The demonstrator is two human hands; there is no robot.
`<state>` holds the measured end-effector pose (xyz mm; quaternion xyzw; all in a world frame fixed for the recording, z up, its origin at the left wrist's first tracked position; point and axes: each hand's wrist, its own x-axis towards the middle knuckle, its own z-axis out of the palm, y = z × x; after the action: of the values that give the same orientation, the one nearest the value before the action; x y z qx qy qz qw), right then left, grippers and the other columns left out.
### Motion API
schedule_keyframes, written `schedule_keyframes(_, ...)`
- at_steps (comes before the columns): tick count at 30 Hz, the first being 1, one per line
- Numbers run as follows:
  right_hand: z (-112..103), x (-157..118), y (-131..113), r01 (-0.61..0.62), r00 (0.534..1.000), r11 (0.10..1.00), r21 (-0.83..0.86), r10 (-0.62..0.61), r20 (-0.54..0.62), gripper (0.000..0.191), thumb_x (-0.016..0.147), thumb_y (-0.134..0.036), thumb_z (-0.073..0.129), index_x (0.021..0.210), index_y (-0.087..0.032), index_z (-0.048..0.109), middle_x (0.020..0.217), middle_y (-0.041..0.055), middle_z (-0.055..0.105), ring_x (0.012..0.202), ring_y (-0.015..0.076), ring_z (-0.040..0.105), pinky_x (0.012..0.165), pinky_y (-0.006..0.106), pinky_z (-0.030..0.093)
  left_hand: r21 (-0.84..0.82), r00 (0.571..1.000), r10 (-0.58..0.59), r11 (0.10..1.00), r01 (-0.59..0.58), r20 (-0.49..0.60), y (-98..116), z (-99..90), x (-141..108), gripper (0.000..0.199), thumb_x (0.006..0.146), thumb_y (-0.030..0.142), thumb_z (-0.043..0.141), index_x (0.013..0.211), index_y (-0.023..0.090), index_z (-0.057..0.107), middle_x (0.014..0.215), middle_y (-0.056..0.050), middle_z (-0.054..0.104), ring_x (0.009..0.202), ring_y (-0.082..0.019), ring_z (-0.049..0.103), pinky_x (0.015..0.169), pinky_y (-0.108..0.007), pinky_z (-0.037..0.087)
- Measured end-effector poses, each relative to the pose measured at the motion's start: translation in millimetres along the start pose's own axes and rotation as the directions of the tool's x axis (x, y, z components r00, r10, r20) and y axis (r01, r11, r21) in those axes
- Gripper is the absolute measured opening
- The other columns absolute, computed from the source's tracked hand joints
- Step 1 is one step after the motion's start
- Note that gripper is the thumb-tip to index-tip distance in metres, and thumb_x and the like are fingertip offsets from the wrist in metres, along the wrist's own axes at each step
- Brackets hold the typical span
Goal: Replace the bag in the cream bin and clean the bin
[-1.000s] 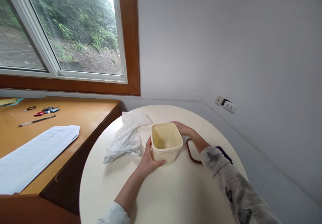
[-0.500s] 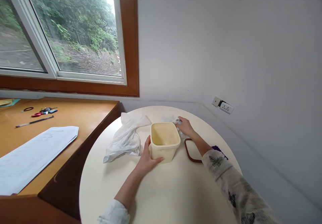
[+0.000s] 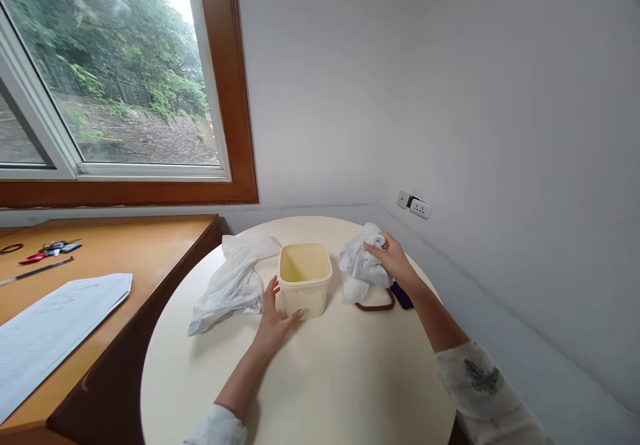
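A pale yellow square tub [image 3: 306,291] stands upright and open-topped on the round cream table [image 3: 320,385]. Against its left and front sides rests my left hand [image 3: 274,321], thumb and fingers spread. To the right of the tub, my right hand [image 3: 393,258] pinches a crumpled white plastic bag [image 3: 361,268] at its rolled upper part. Beneath and beside that bag lie a brown-rimmed lid or frame [image 3: 376,307], partly hidden, and a dark purple item [image 3: 401,295]. Another white plastic bag [image 3: 233,281] is spread out left of the tub.
On the left, a wooden desk [image 3: 165,238] holds papers [image 3: 65,325], a pen [image 3: 37,271], keys with a red piece [image 3: 47,251] and a black ring [image 3: 11,248]. Behind are a window and a wall with a socket [image 3: 421,208].
My right hand has lifted the crumpled bag and brought it to the right, over the brown-rimmed item. My left hand stays at the tub. The camera view has shifted to the right.
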<state>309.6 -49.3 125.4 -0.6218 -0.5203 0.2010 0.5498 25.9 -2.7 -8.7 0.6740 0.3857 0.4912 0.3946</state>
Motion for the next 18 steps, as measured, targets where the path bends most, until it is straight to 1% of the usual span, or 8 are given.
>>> schedule_keyframes(3,-12,-29,-3,-0.103,0.981,0.994,0.038,0.096,0.166,0.025,0.069,-0.043,0.062,0.078,-0.022,0.051,0.071,-0.0022,0.056,0.065,0.0153,0.054,0.057,0.025,0.043,0.065,0.998,0.031,0.997,-0.027,-0.057,8,-1.2,-8,0.085,0.068,0.041,0.068,0.135,0.029,0.018,0.140,-0.011,0.022,0.126,-0.028,0.031,0.104,-0.049,0.026)
schedule_keyframes(5,-15,-47,-3,-0.183,0.950,0.981,0.060,0.161,0.267,0.023,0.070,-0.042,0.061,0.080,-0.023,0.051,0.069,-0.0029,0.055,0.063,0.0151,0.054,0.055,0.025,0.043,0.102,0.984,0.096,0.991,-0.082,-0.147,17,-2.3,-15,0.072,0.072,0.039,0.066,0.131,0.027,0.026,0.134,-0.010,0.030,0.123,-0.026,0.034,0.103,-0.046,0.028)
schedule_keyframes(7,-13,-62,-3,-0.226,0.922,0.971,0.079,0.187,0.338,0.020,0.071,-0.039,0.061,0.079,-0.024,0.051,0.068,-0.0033,0.055,0.062,0.0148,0.054,0.055,0.025,0.042,0.161,0.954,0.180,0.976,-0.144,-0.239,30,-3.2,-22,0.053,0.075,0.035,0.063,0.121,0.025,0.038,0.122,-0.008,0.041,0.117,-0.024,0.040,0.100,-0.041,0.032)
schedule_keyframes(9,-6,-75,-2,-0.250,0.896,0.962,0.109,0.187,0.402,0.019,0.071,-0.036,0.062,0.079,-0.024,0.050,0.069,-0.0031,0.056,0.064,0.0148,0.054,0.056,0.025,0.042,0.217,0.933,0.239,0.959,-0.183,-0.269,44,-2.2,-30,0.028,0.079,0.031,0.058,0.104,0.023,0.048,0.104,-0.005,0.050,0.104,-0.021,0.049,0.092,-0.037,0.039)
schedule_keyframes(11,5,-86,-2,-0.263,0.864,0.953,0.148,0.164,0.476,0.020,0.071,-0.035,0.063,0.080,-0.023,0.050,0.072,-0.0025,0.058,0.066,0.0151,0.055,0.058,0.025,0.042,0.221,0.954,0.233,0.957,-0.190,-0.188,60,1.8,-38,0.009,0.083,0.029,0.052,0.088,0.022,0.053,0.086,-0.003,0.053,0.086,-0.018,0.053,0.081,-0.033,0.043)
schedule_keyframes(14,24,-100,-2,-0.271,0.810,0.939,0.213,0.103,0.577,0.019,0.074,-0.035,0.061,0.082,-0.022,0.051,0.076,-0.0018,0.058,0.071,0.0146,0.055,0.063,0.025,0.042,0.149,0.988,0.148,0.977,-0.152,0.035,79,12.5,-48,0.011,0.085,0.029,0.049,0.086,0.020,0.054,0.080,-0.002,0.055,0.075,-0.015,0.053,0.071,-0.030,0.044)
schedule_keyframes(16,36,-107,-1,-0.278,0.786,0.926,0.254,0.067,0.614,0.017,0.077,-0.035,0.058,0.084,-0.021,0.051,0.079,-0.0013,0.058,0.073,0.0138,0.054,0.066,0.025,0.041,0.096,0.989,0.088,0.990,-0.100,0.122,88,20.1,-52,0.014,0.084,0.030,0.050,0.090,0.018,0.055,0.081,-0.003,0.056,0.074,-0.014,0.053,0.070,-0.029,0.044)
schedule_keyframes(18,45,-113,1,-0.281,0.781,0.917,0.284,0.047,0.623,0.016,0.079,-0.034,0.056,0.084,-0.020,0.051,0.078,-0.0015,0.056,0.072,0.0129,0.052,0.065,0.025,0.040,0.050,0.985,0.027,0.998,-0.036,0.172,92,25.8,-54,0.018,0.083,0.031,0.051,0.094,0.017,0.056,0.082,-0.003,0.056,0.072,-0.013,0.052,0.070,-0.028,0.044)
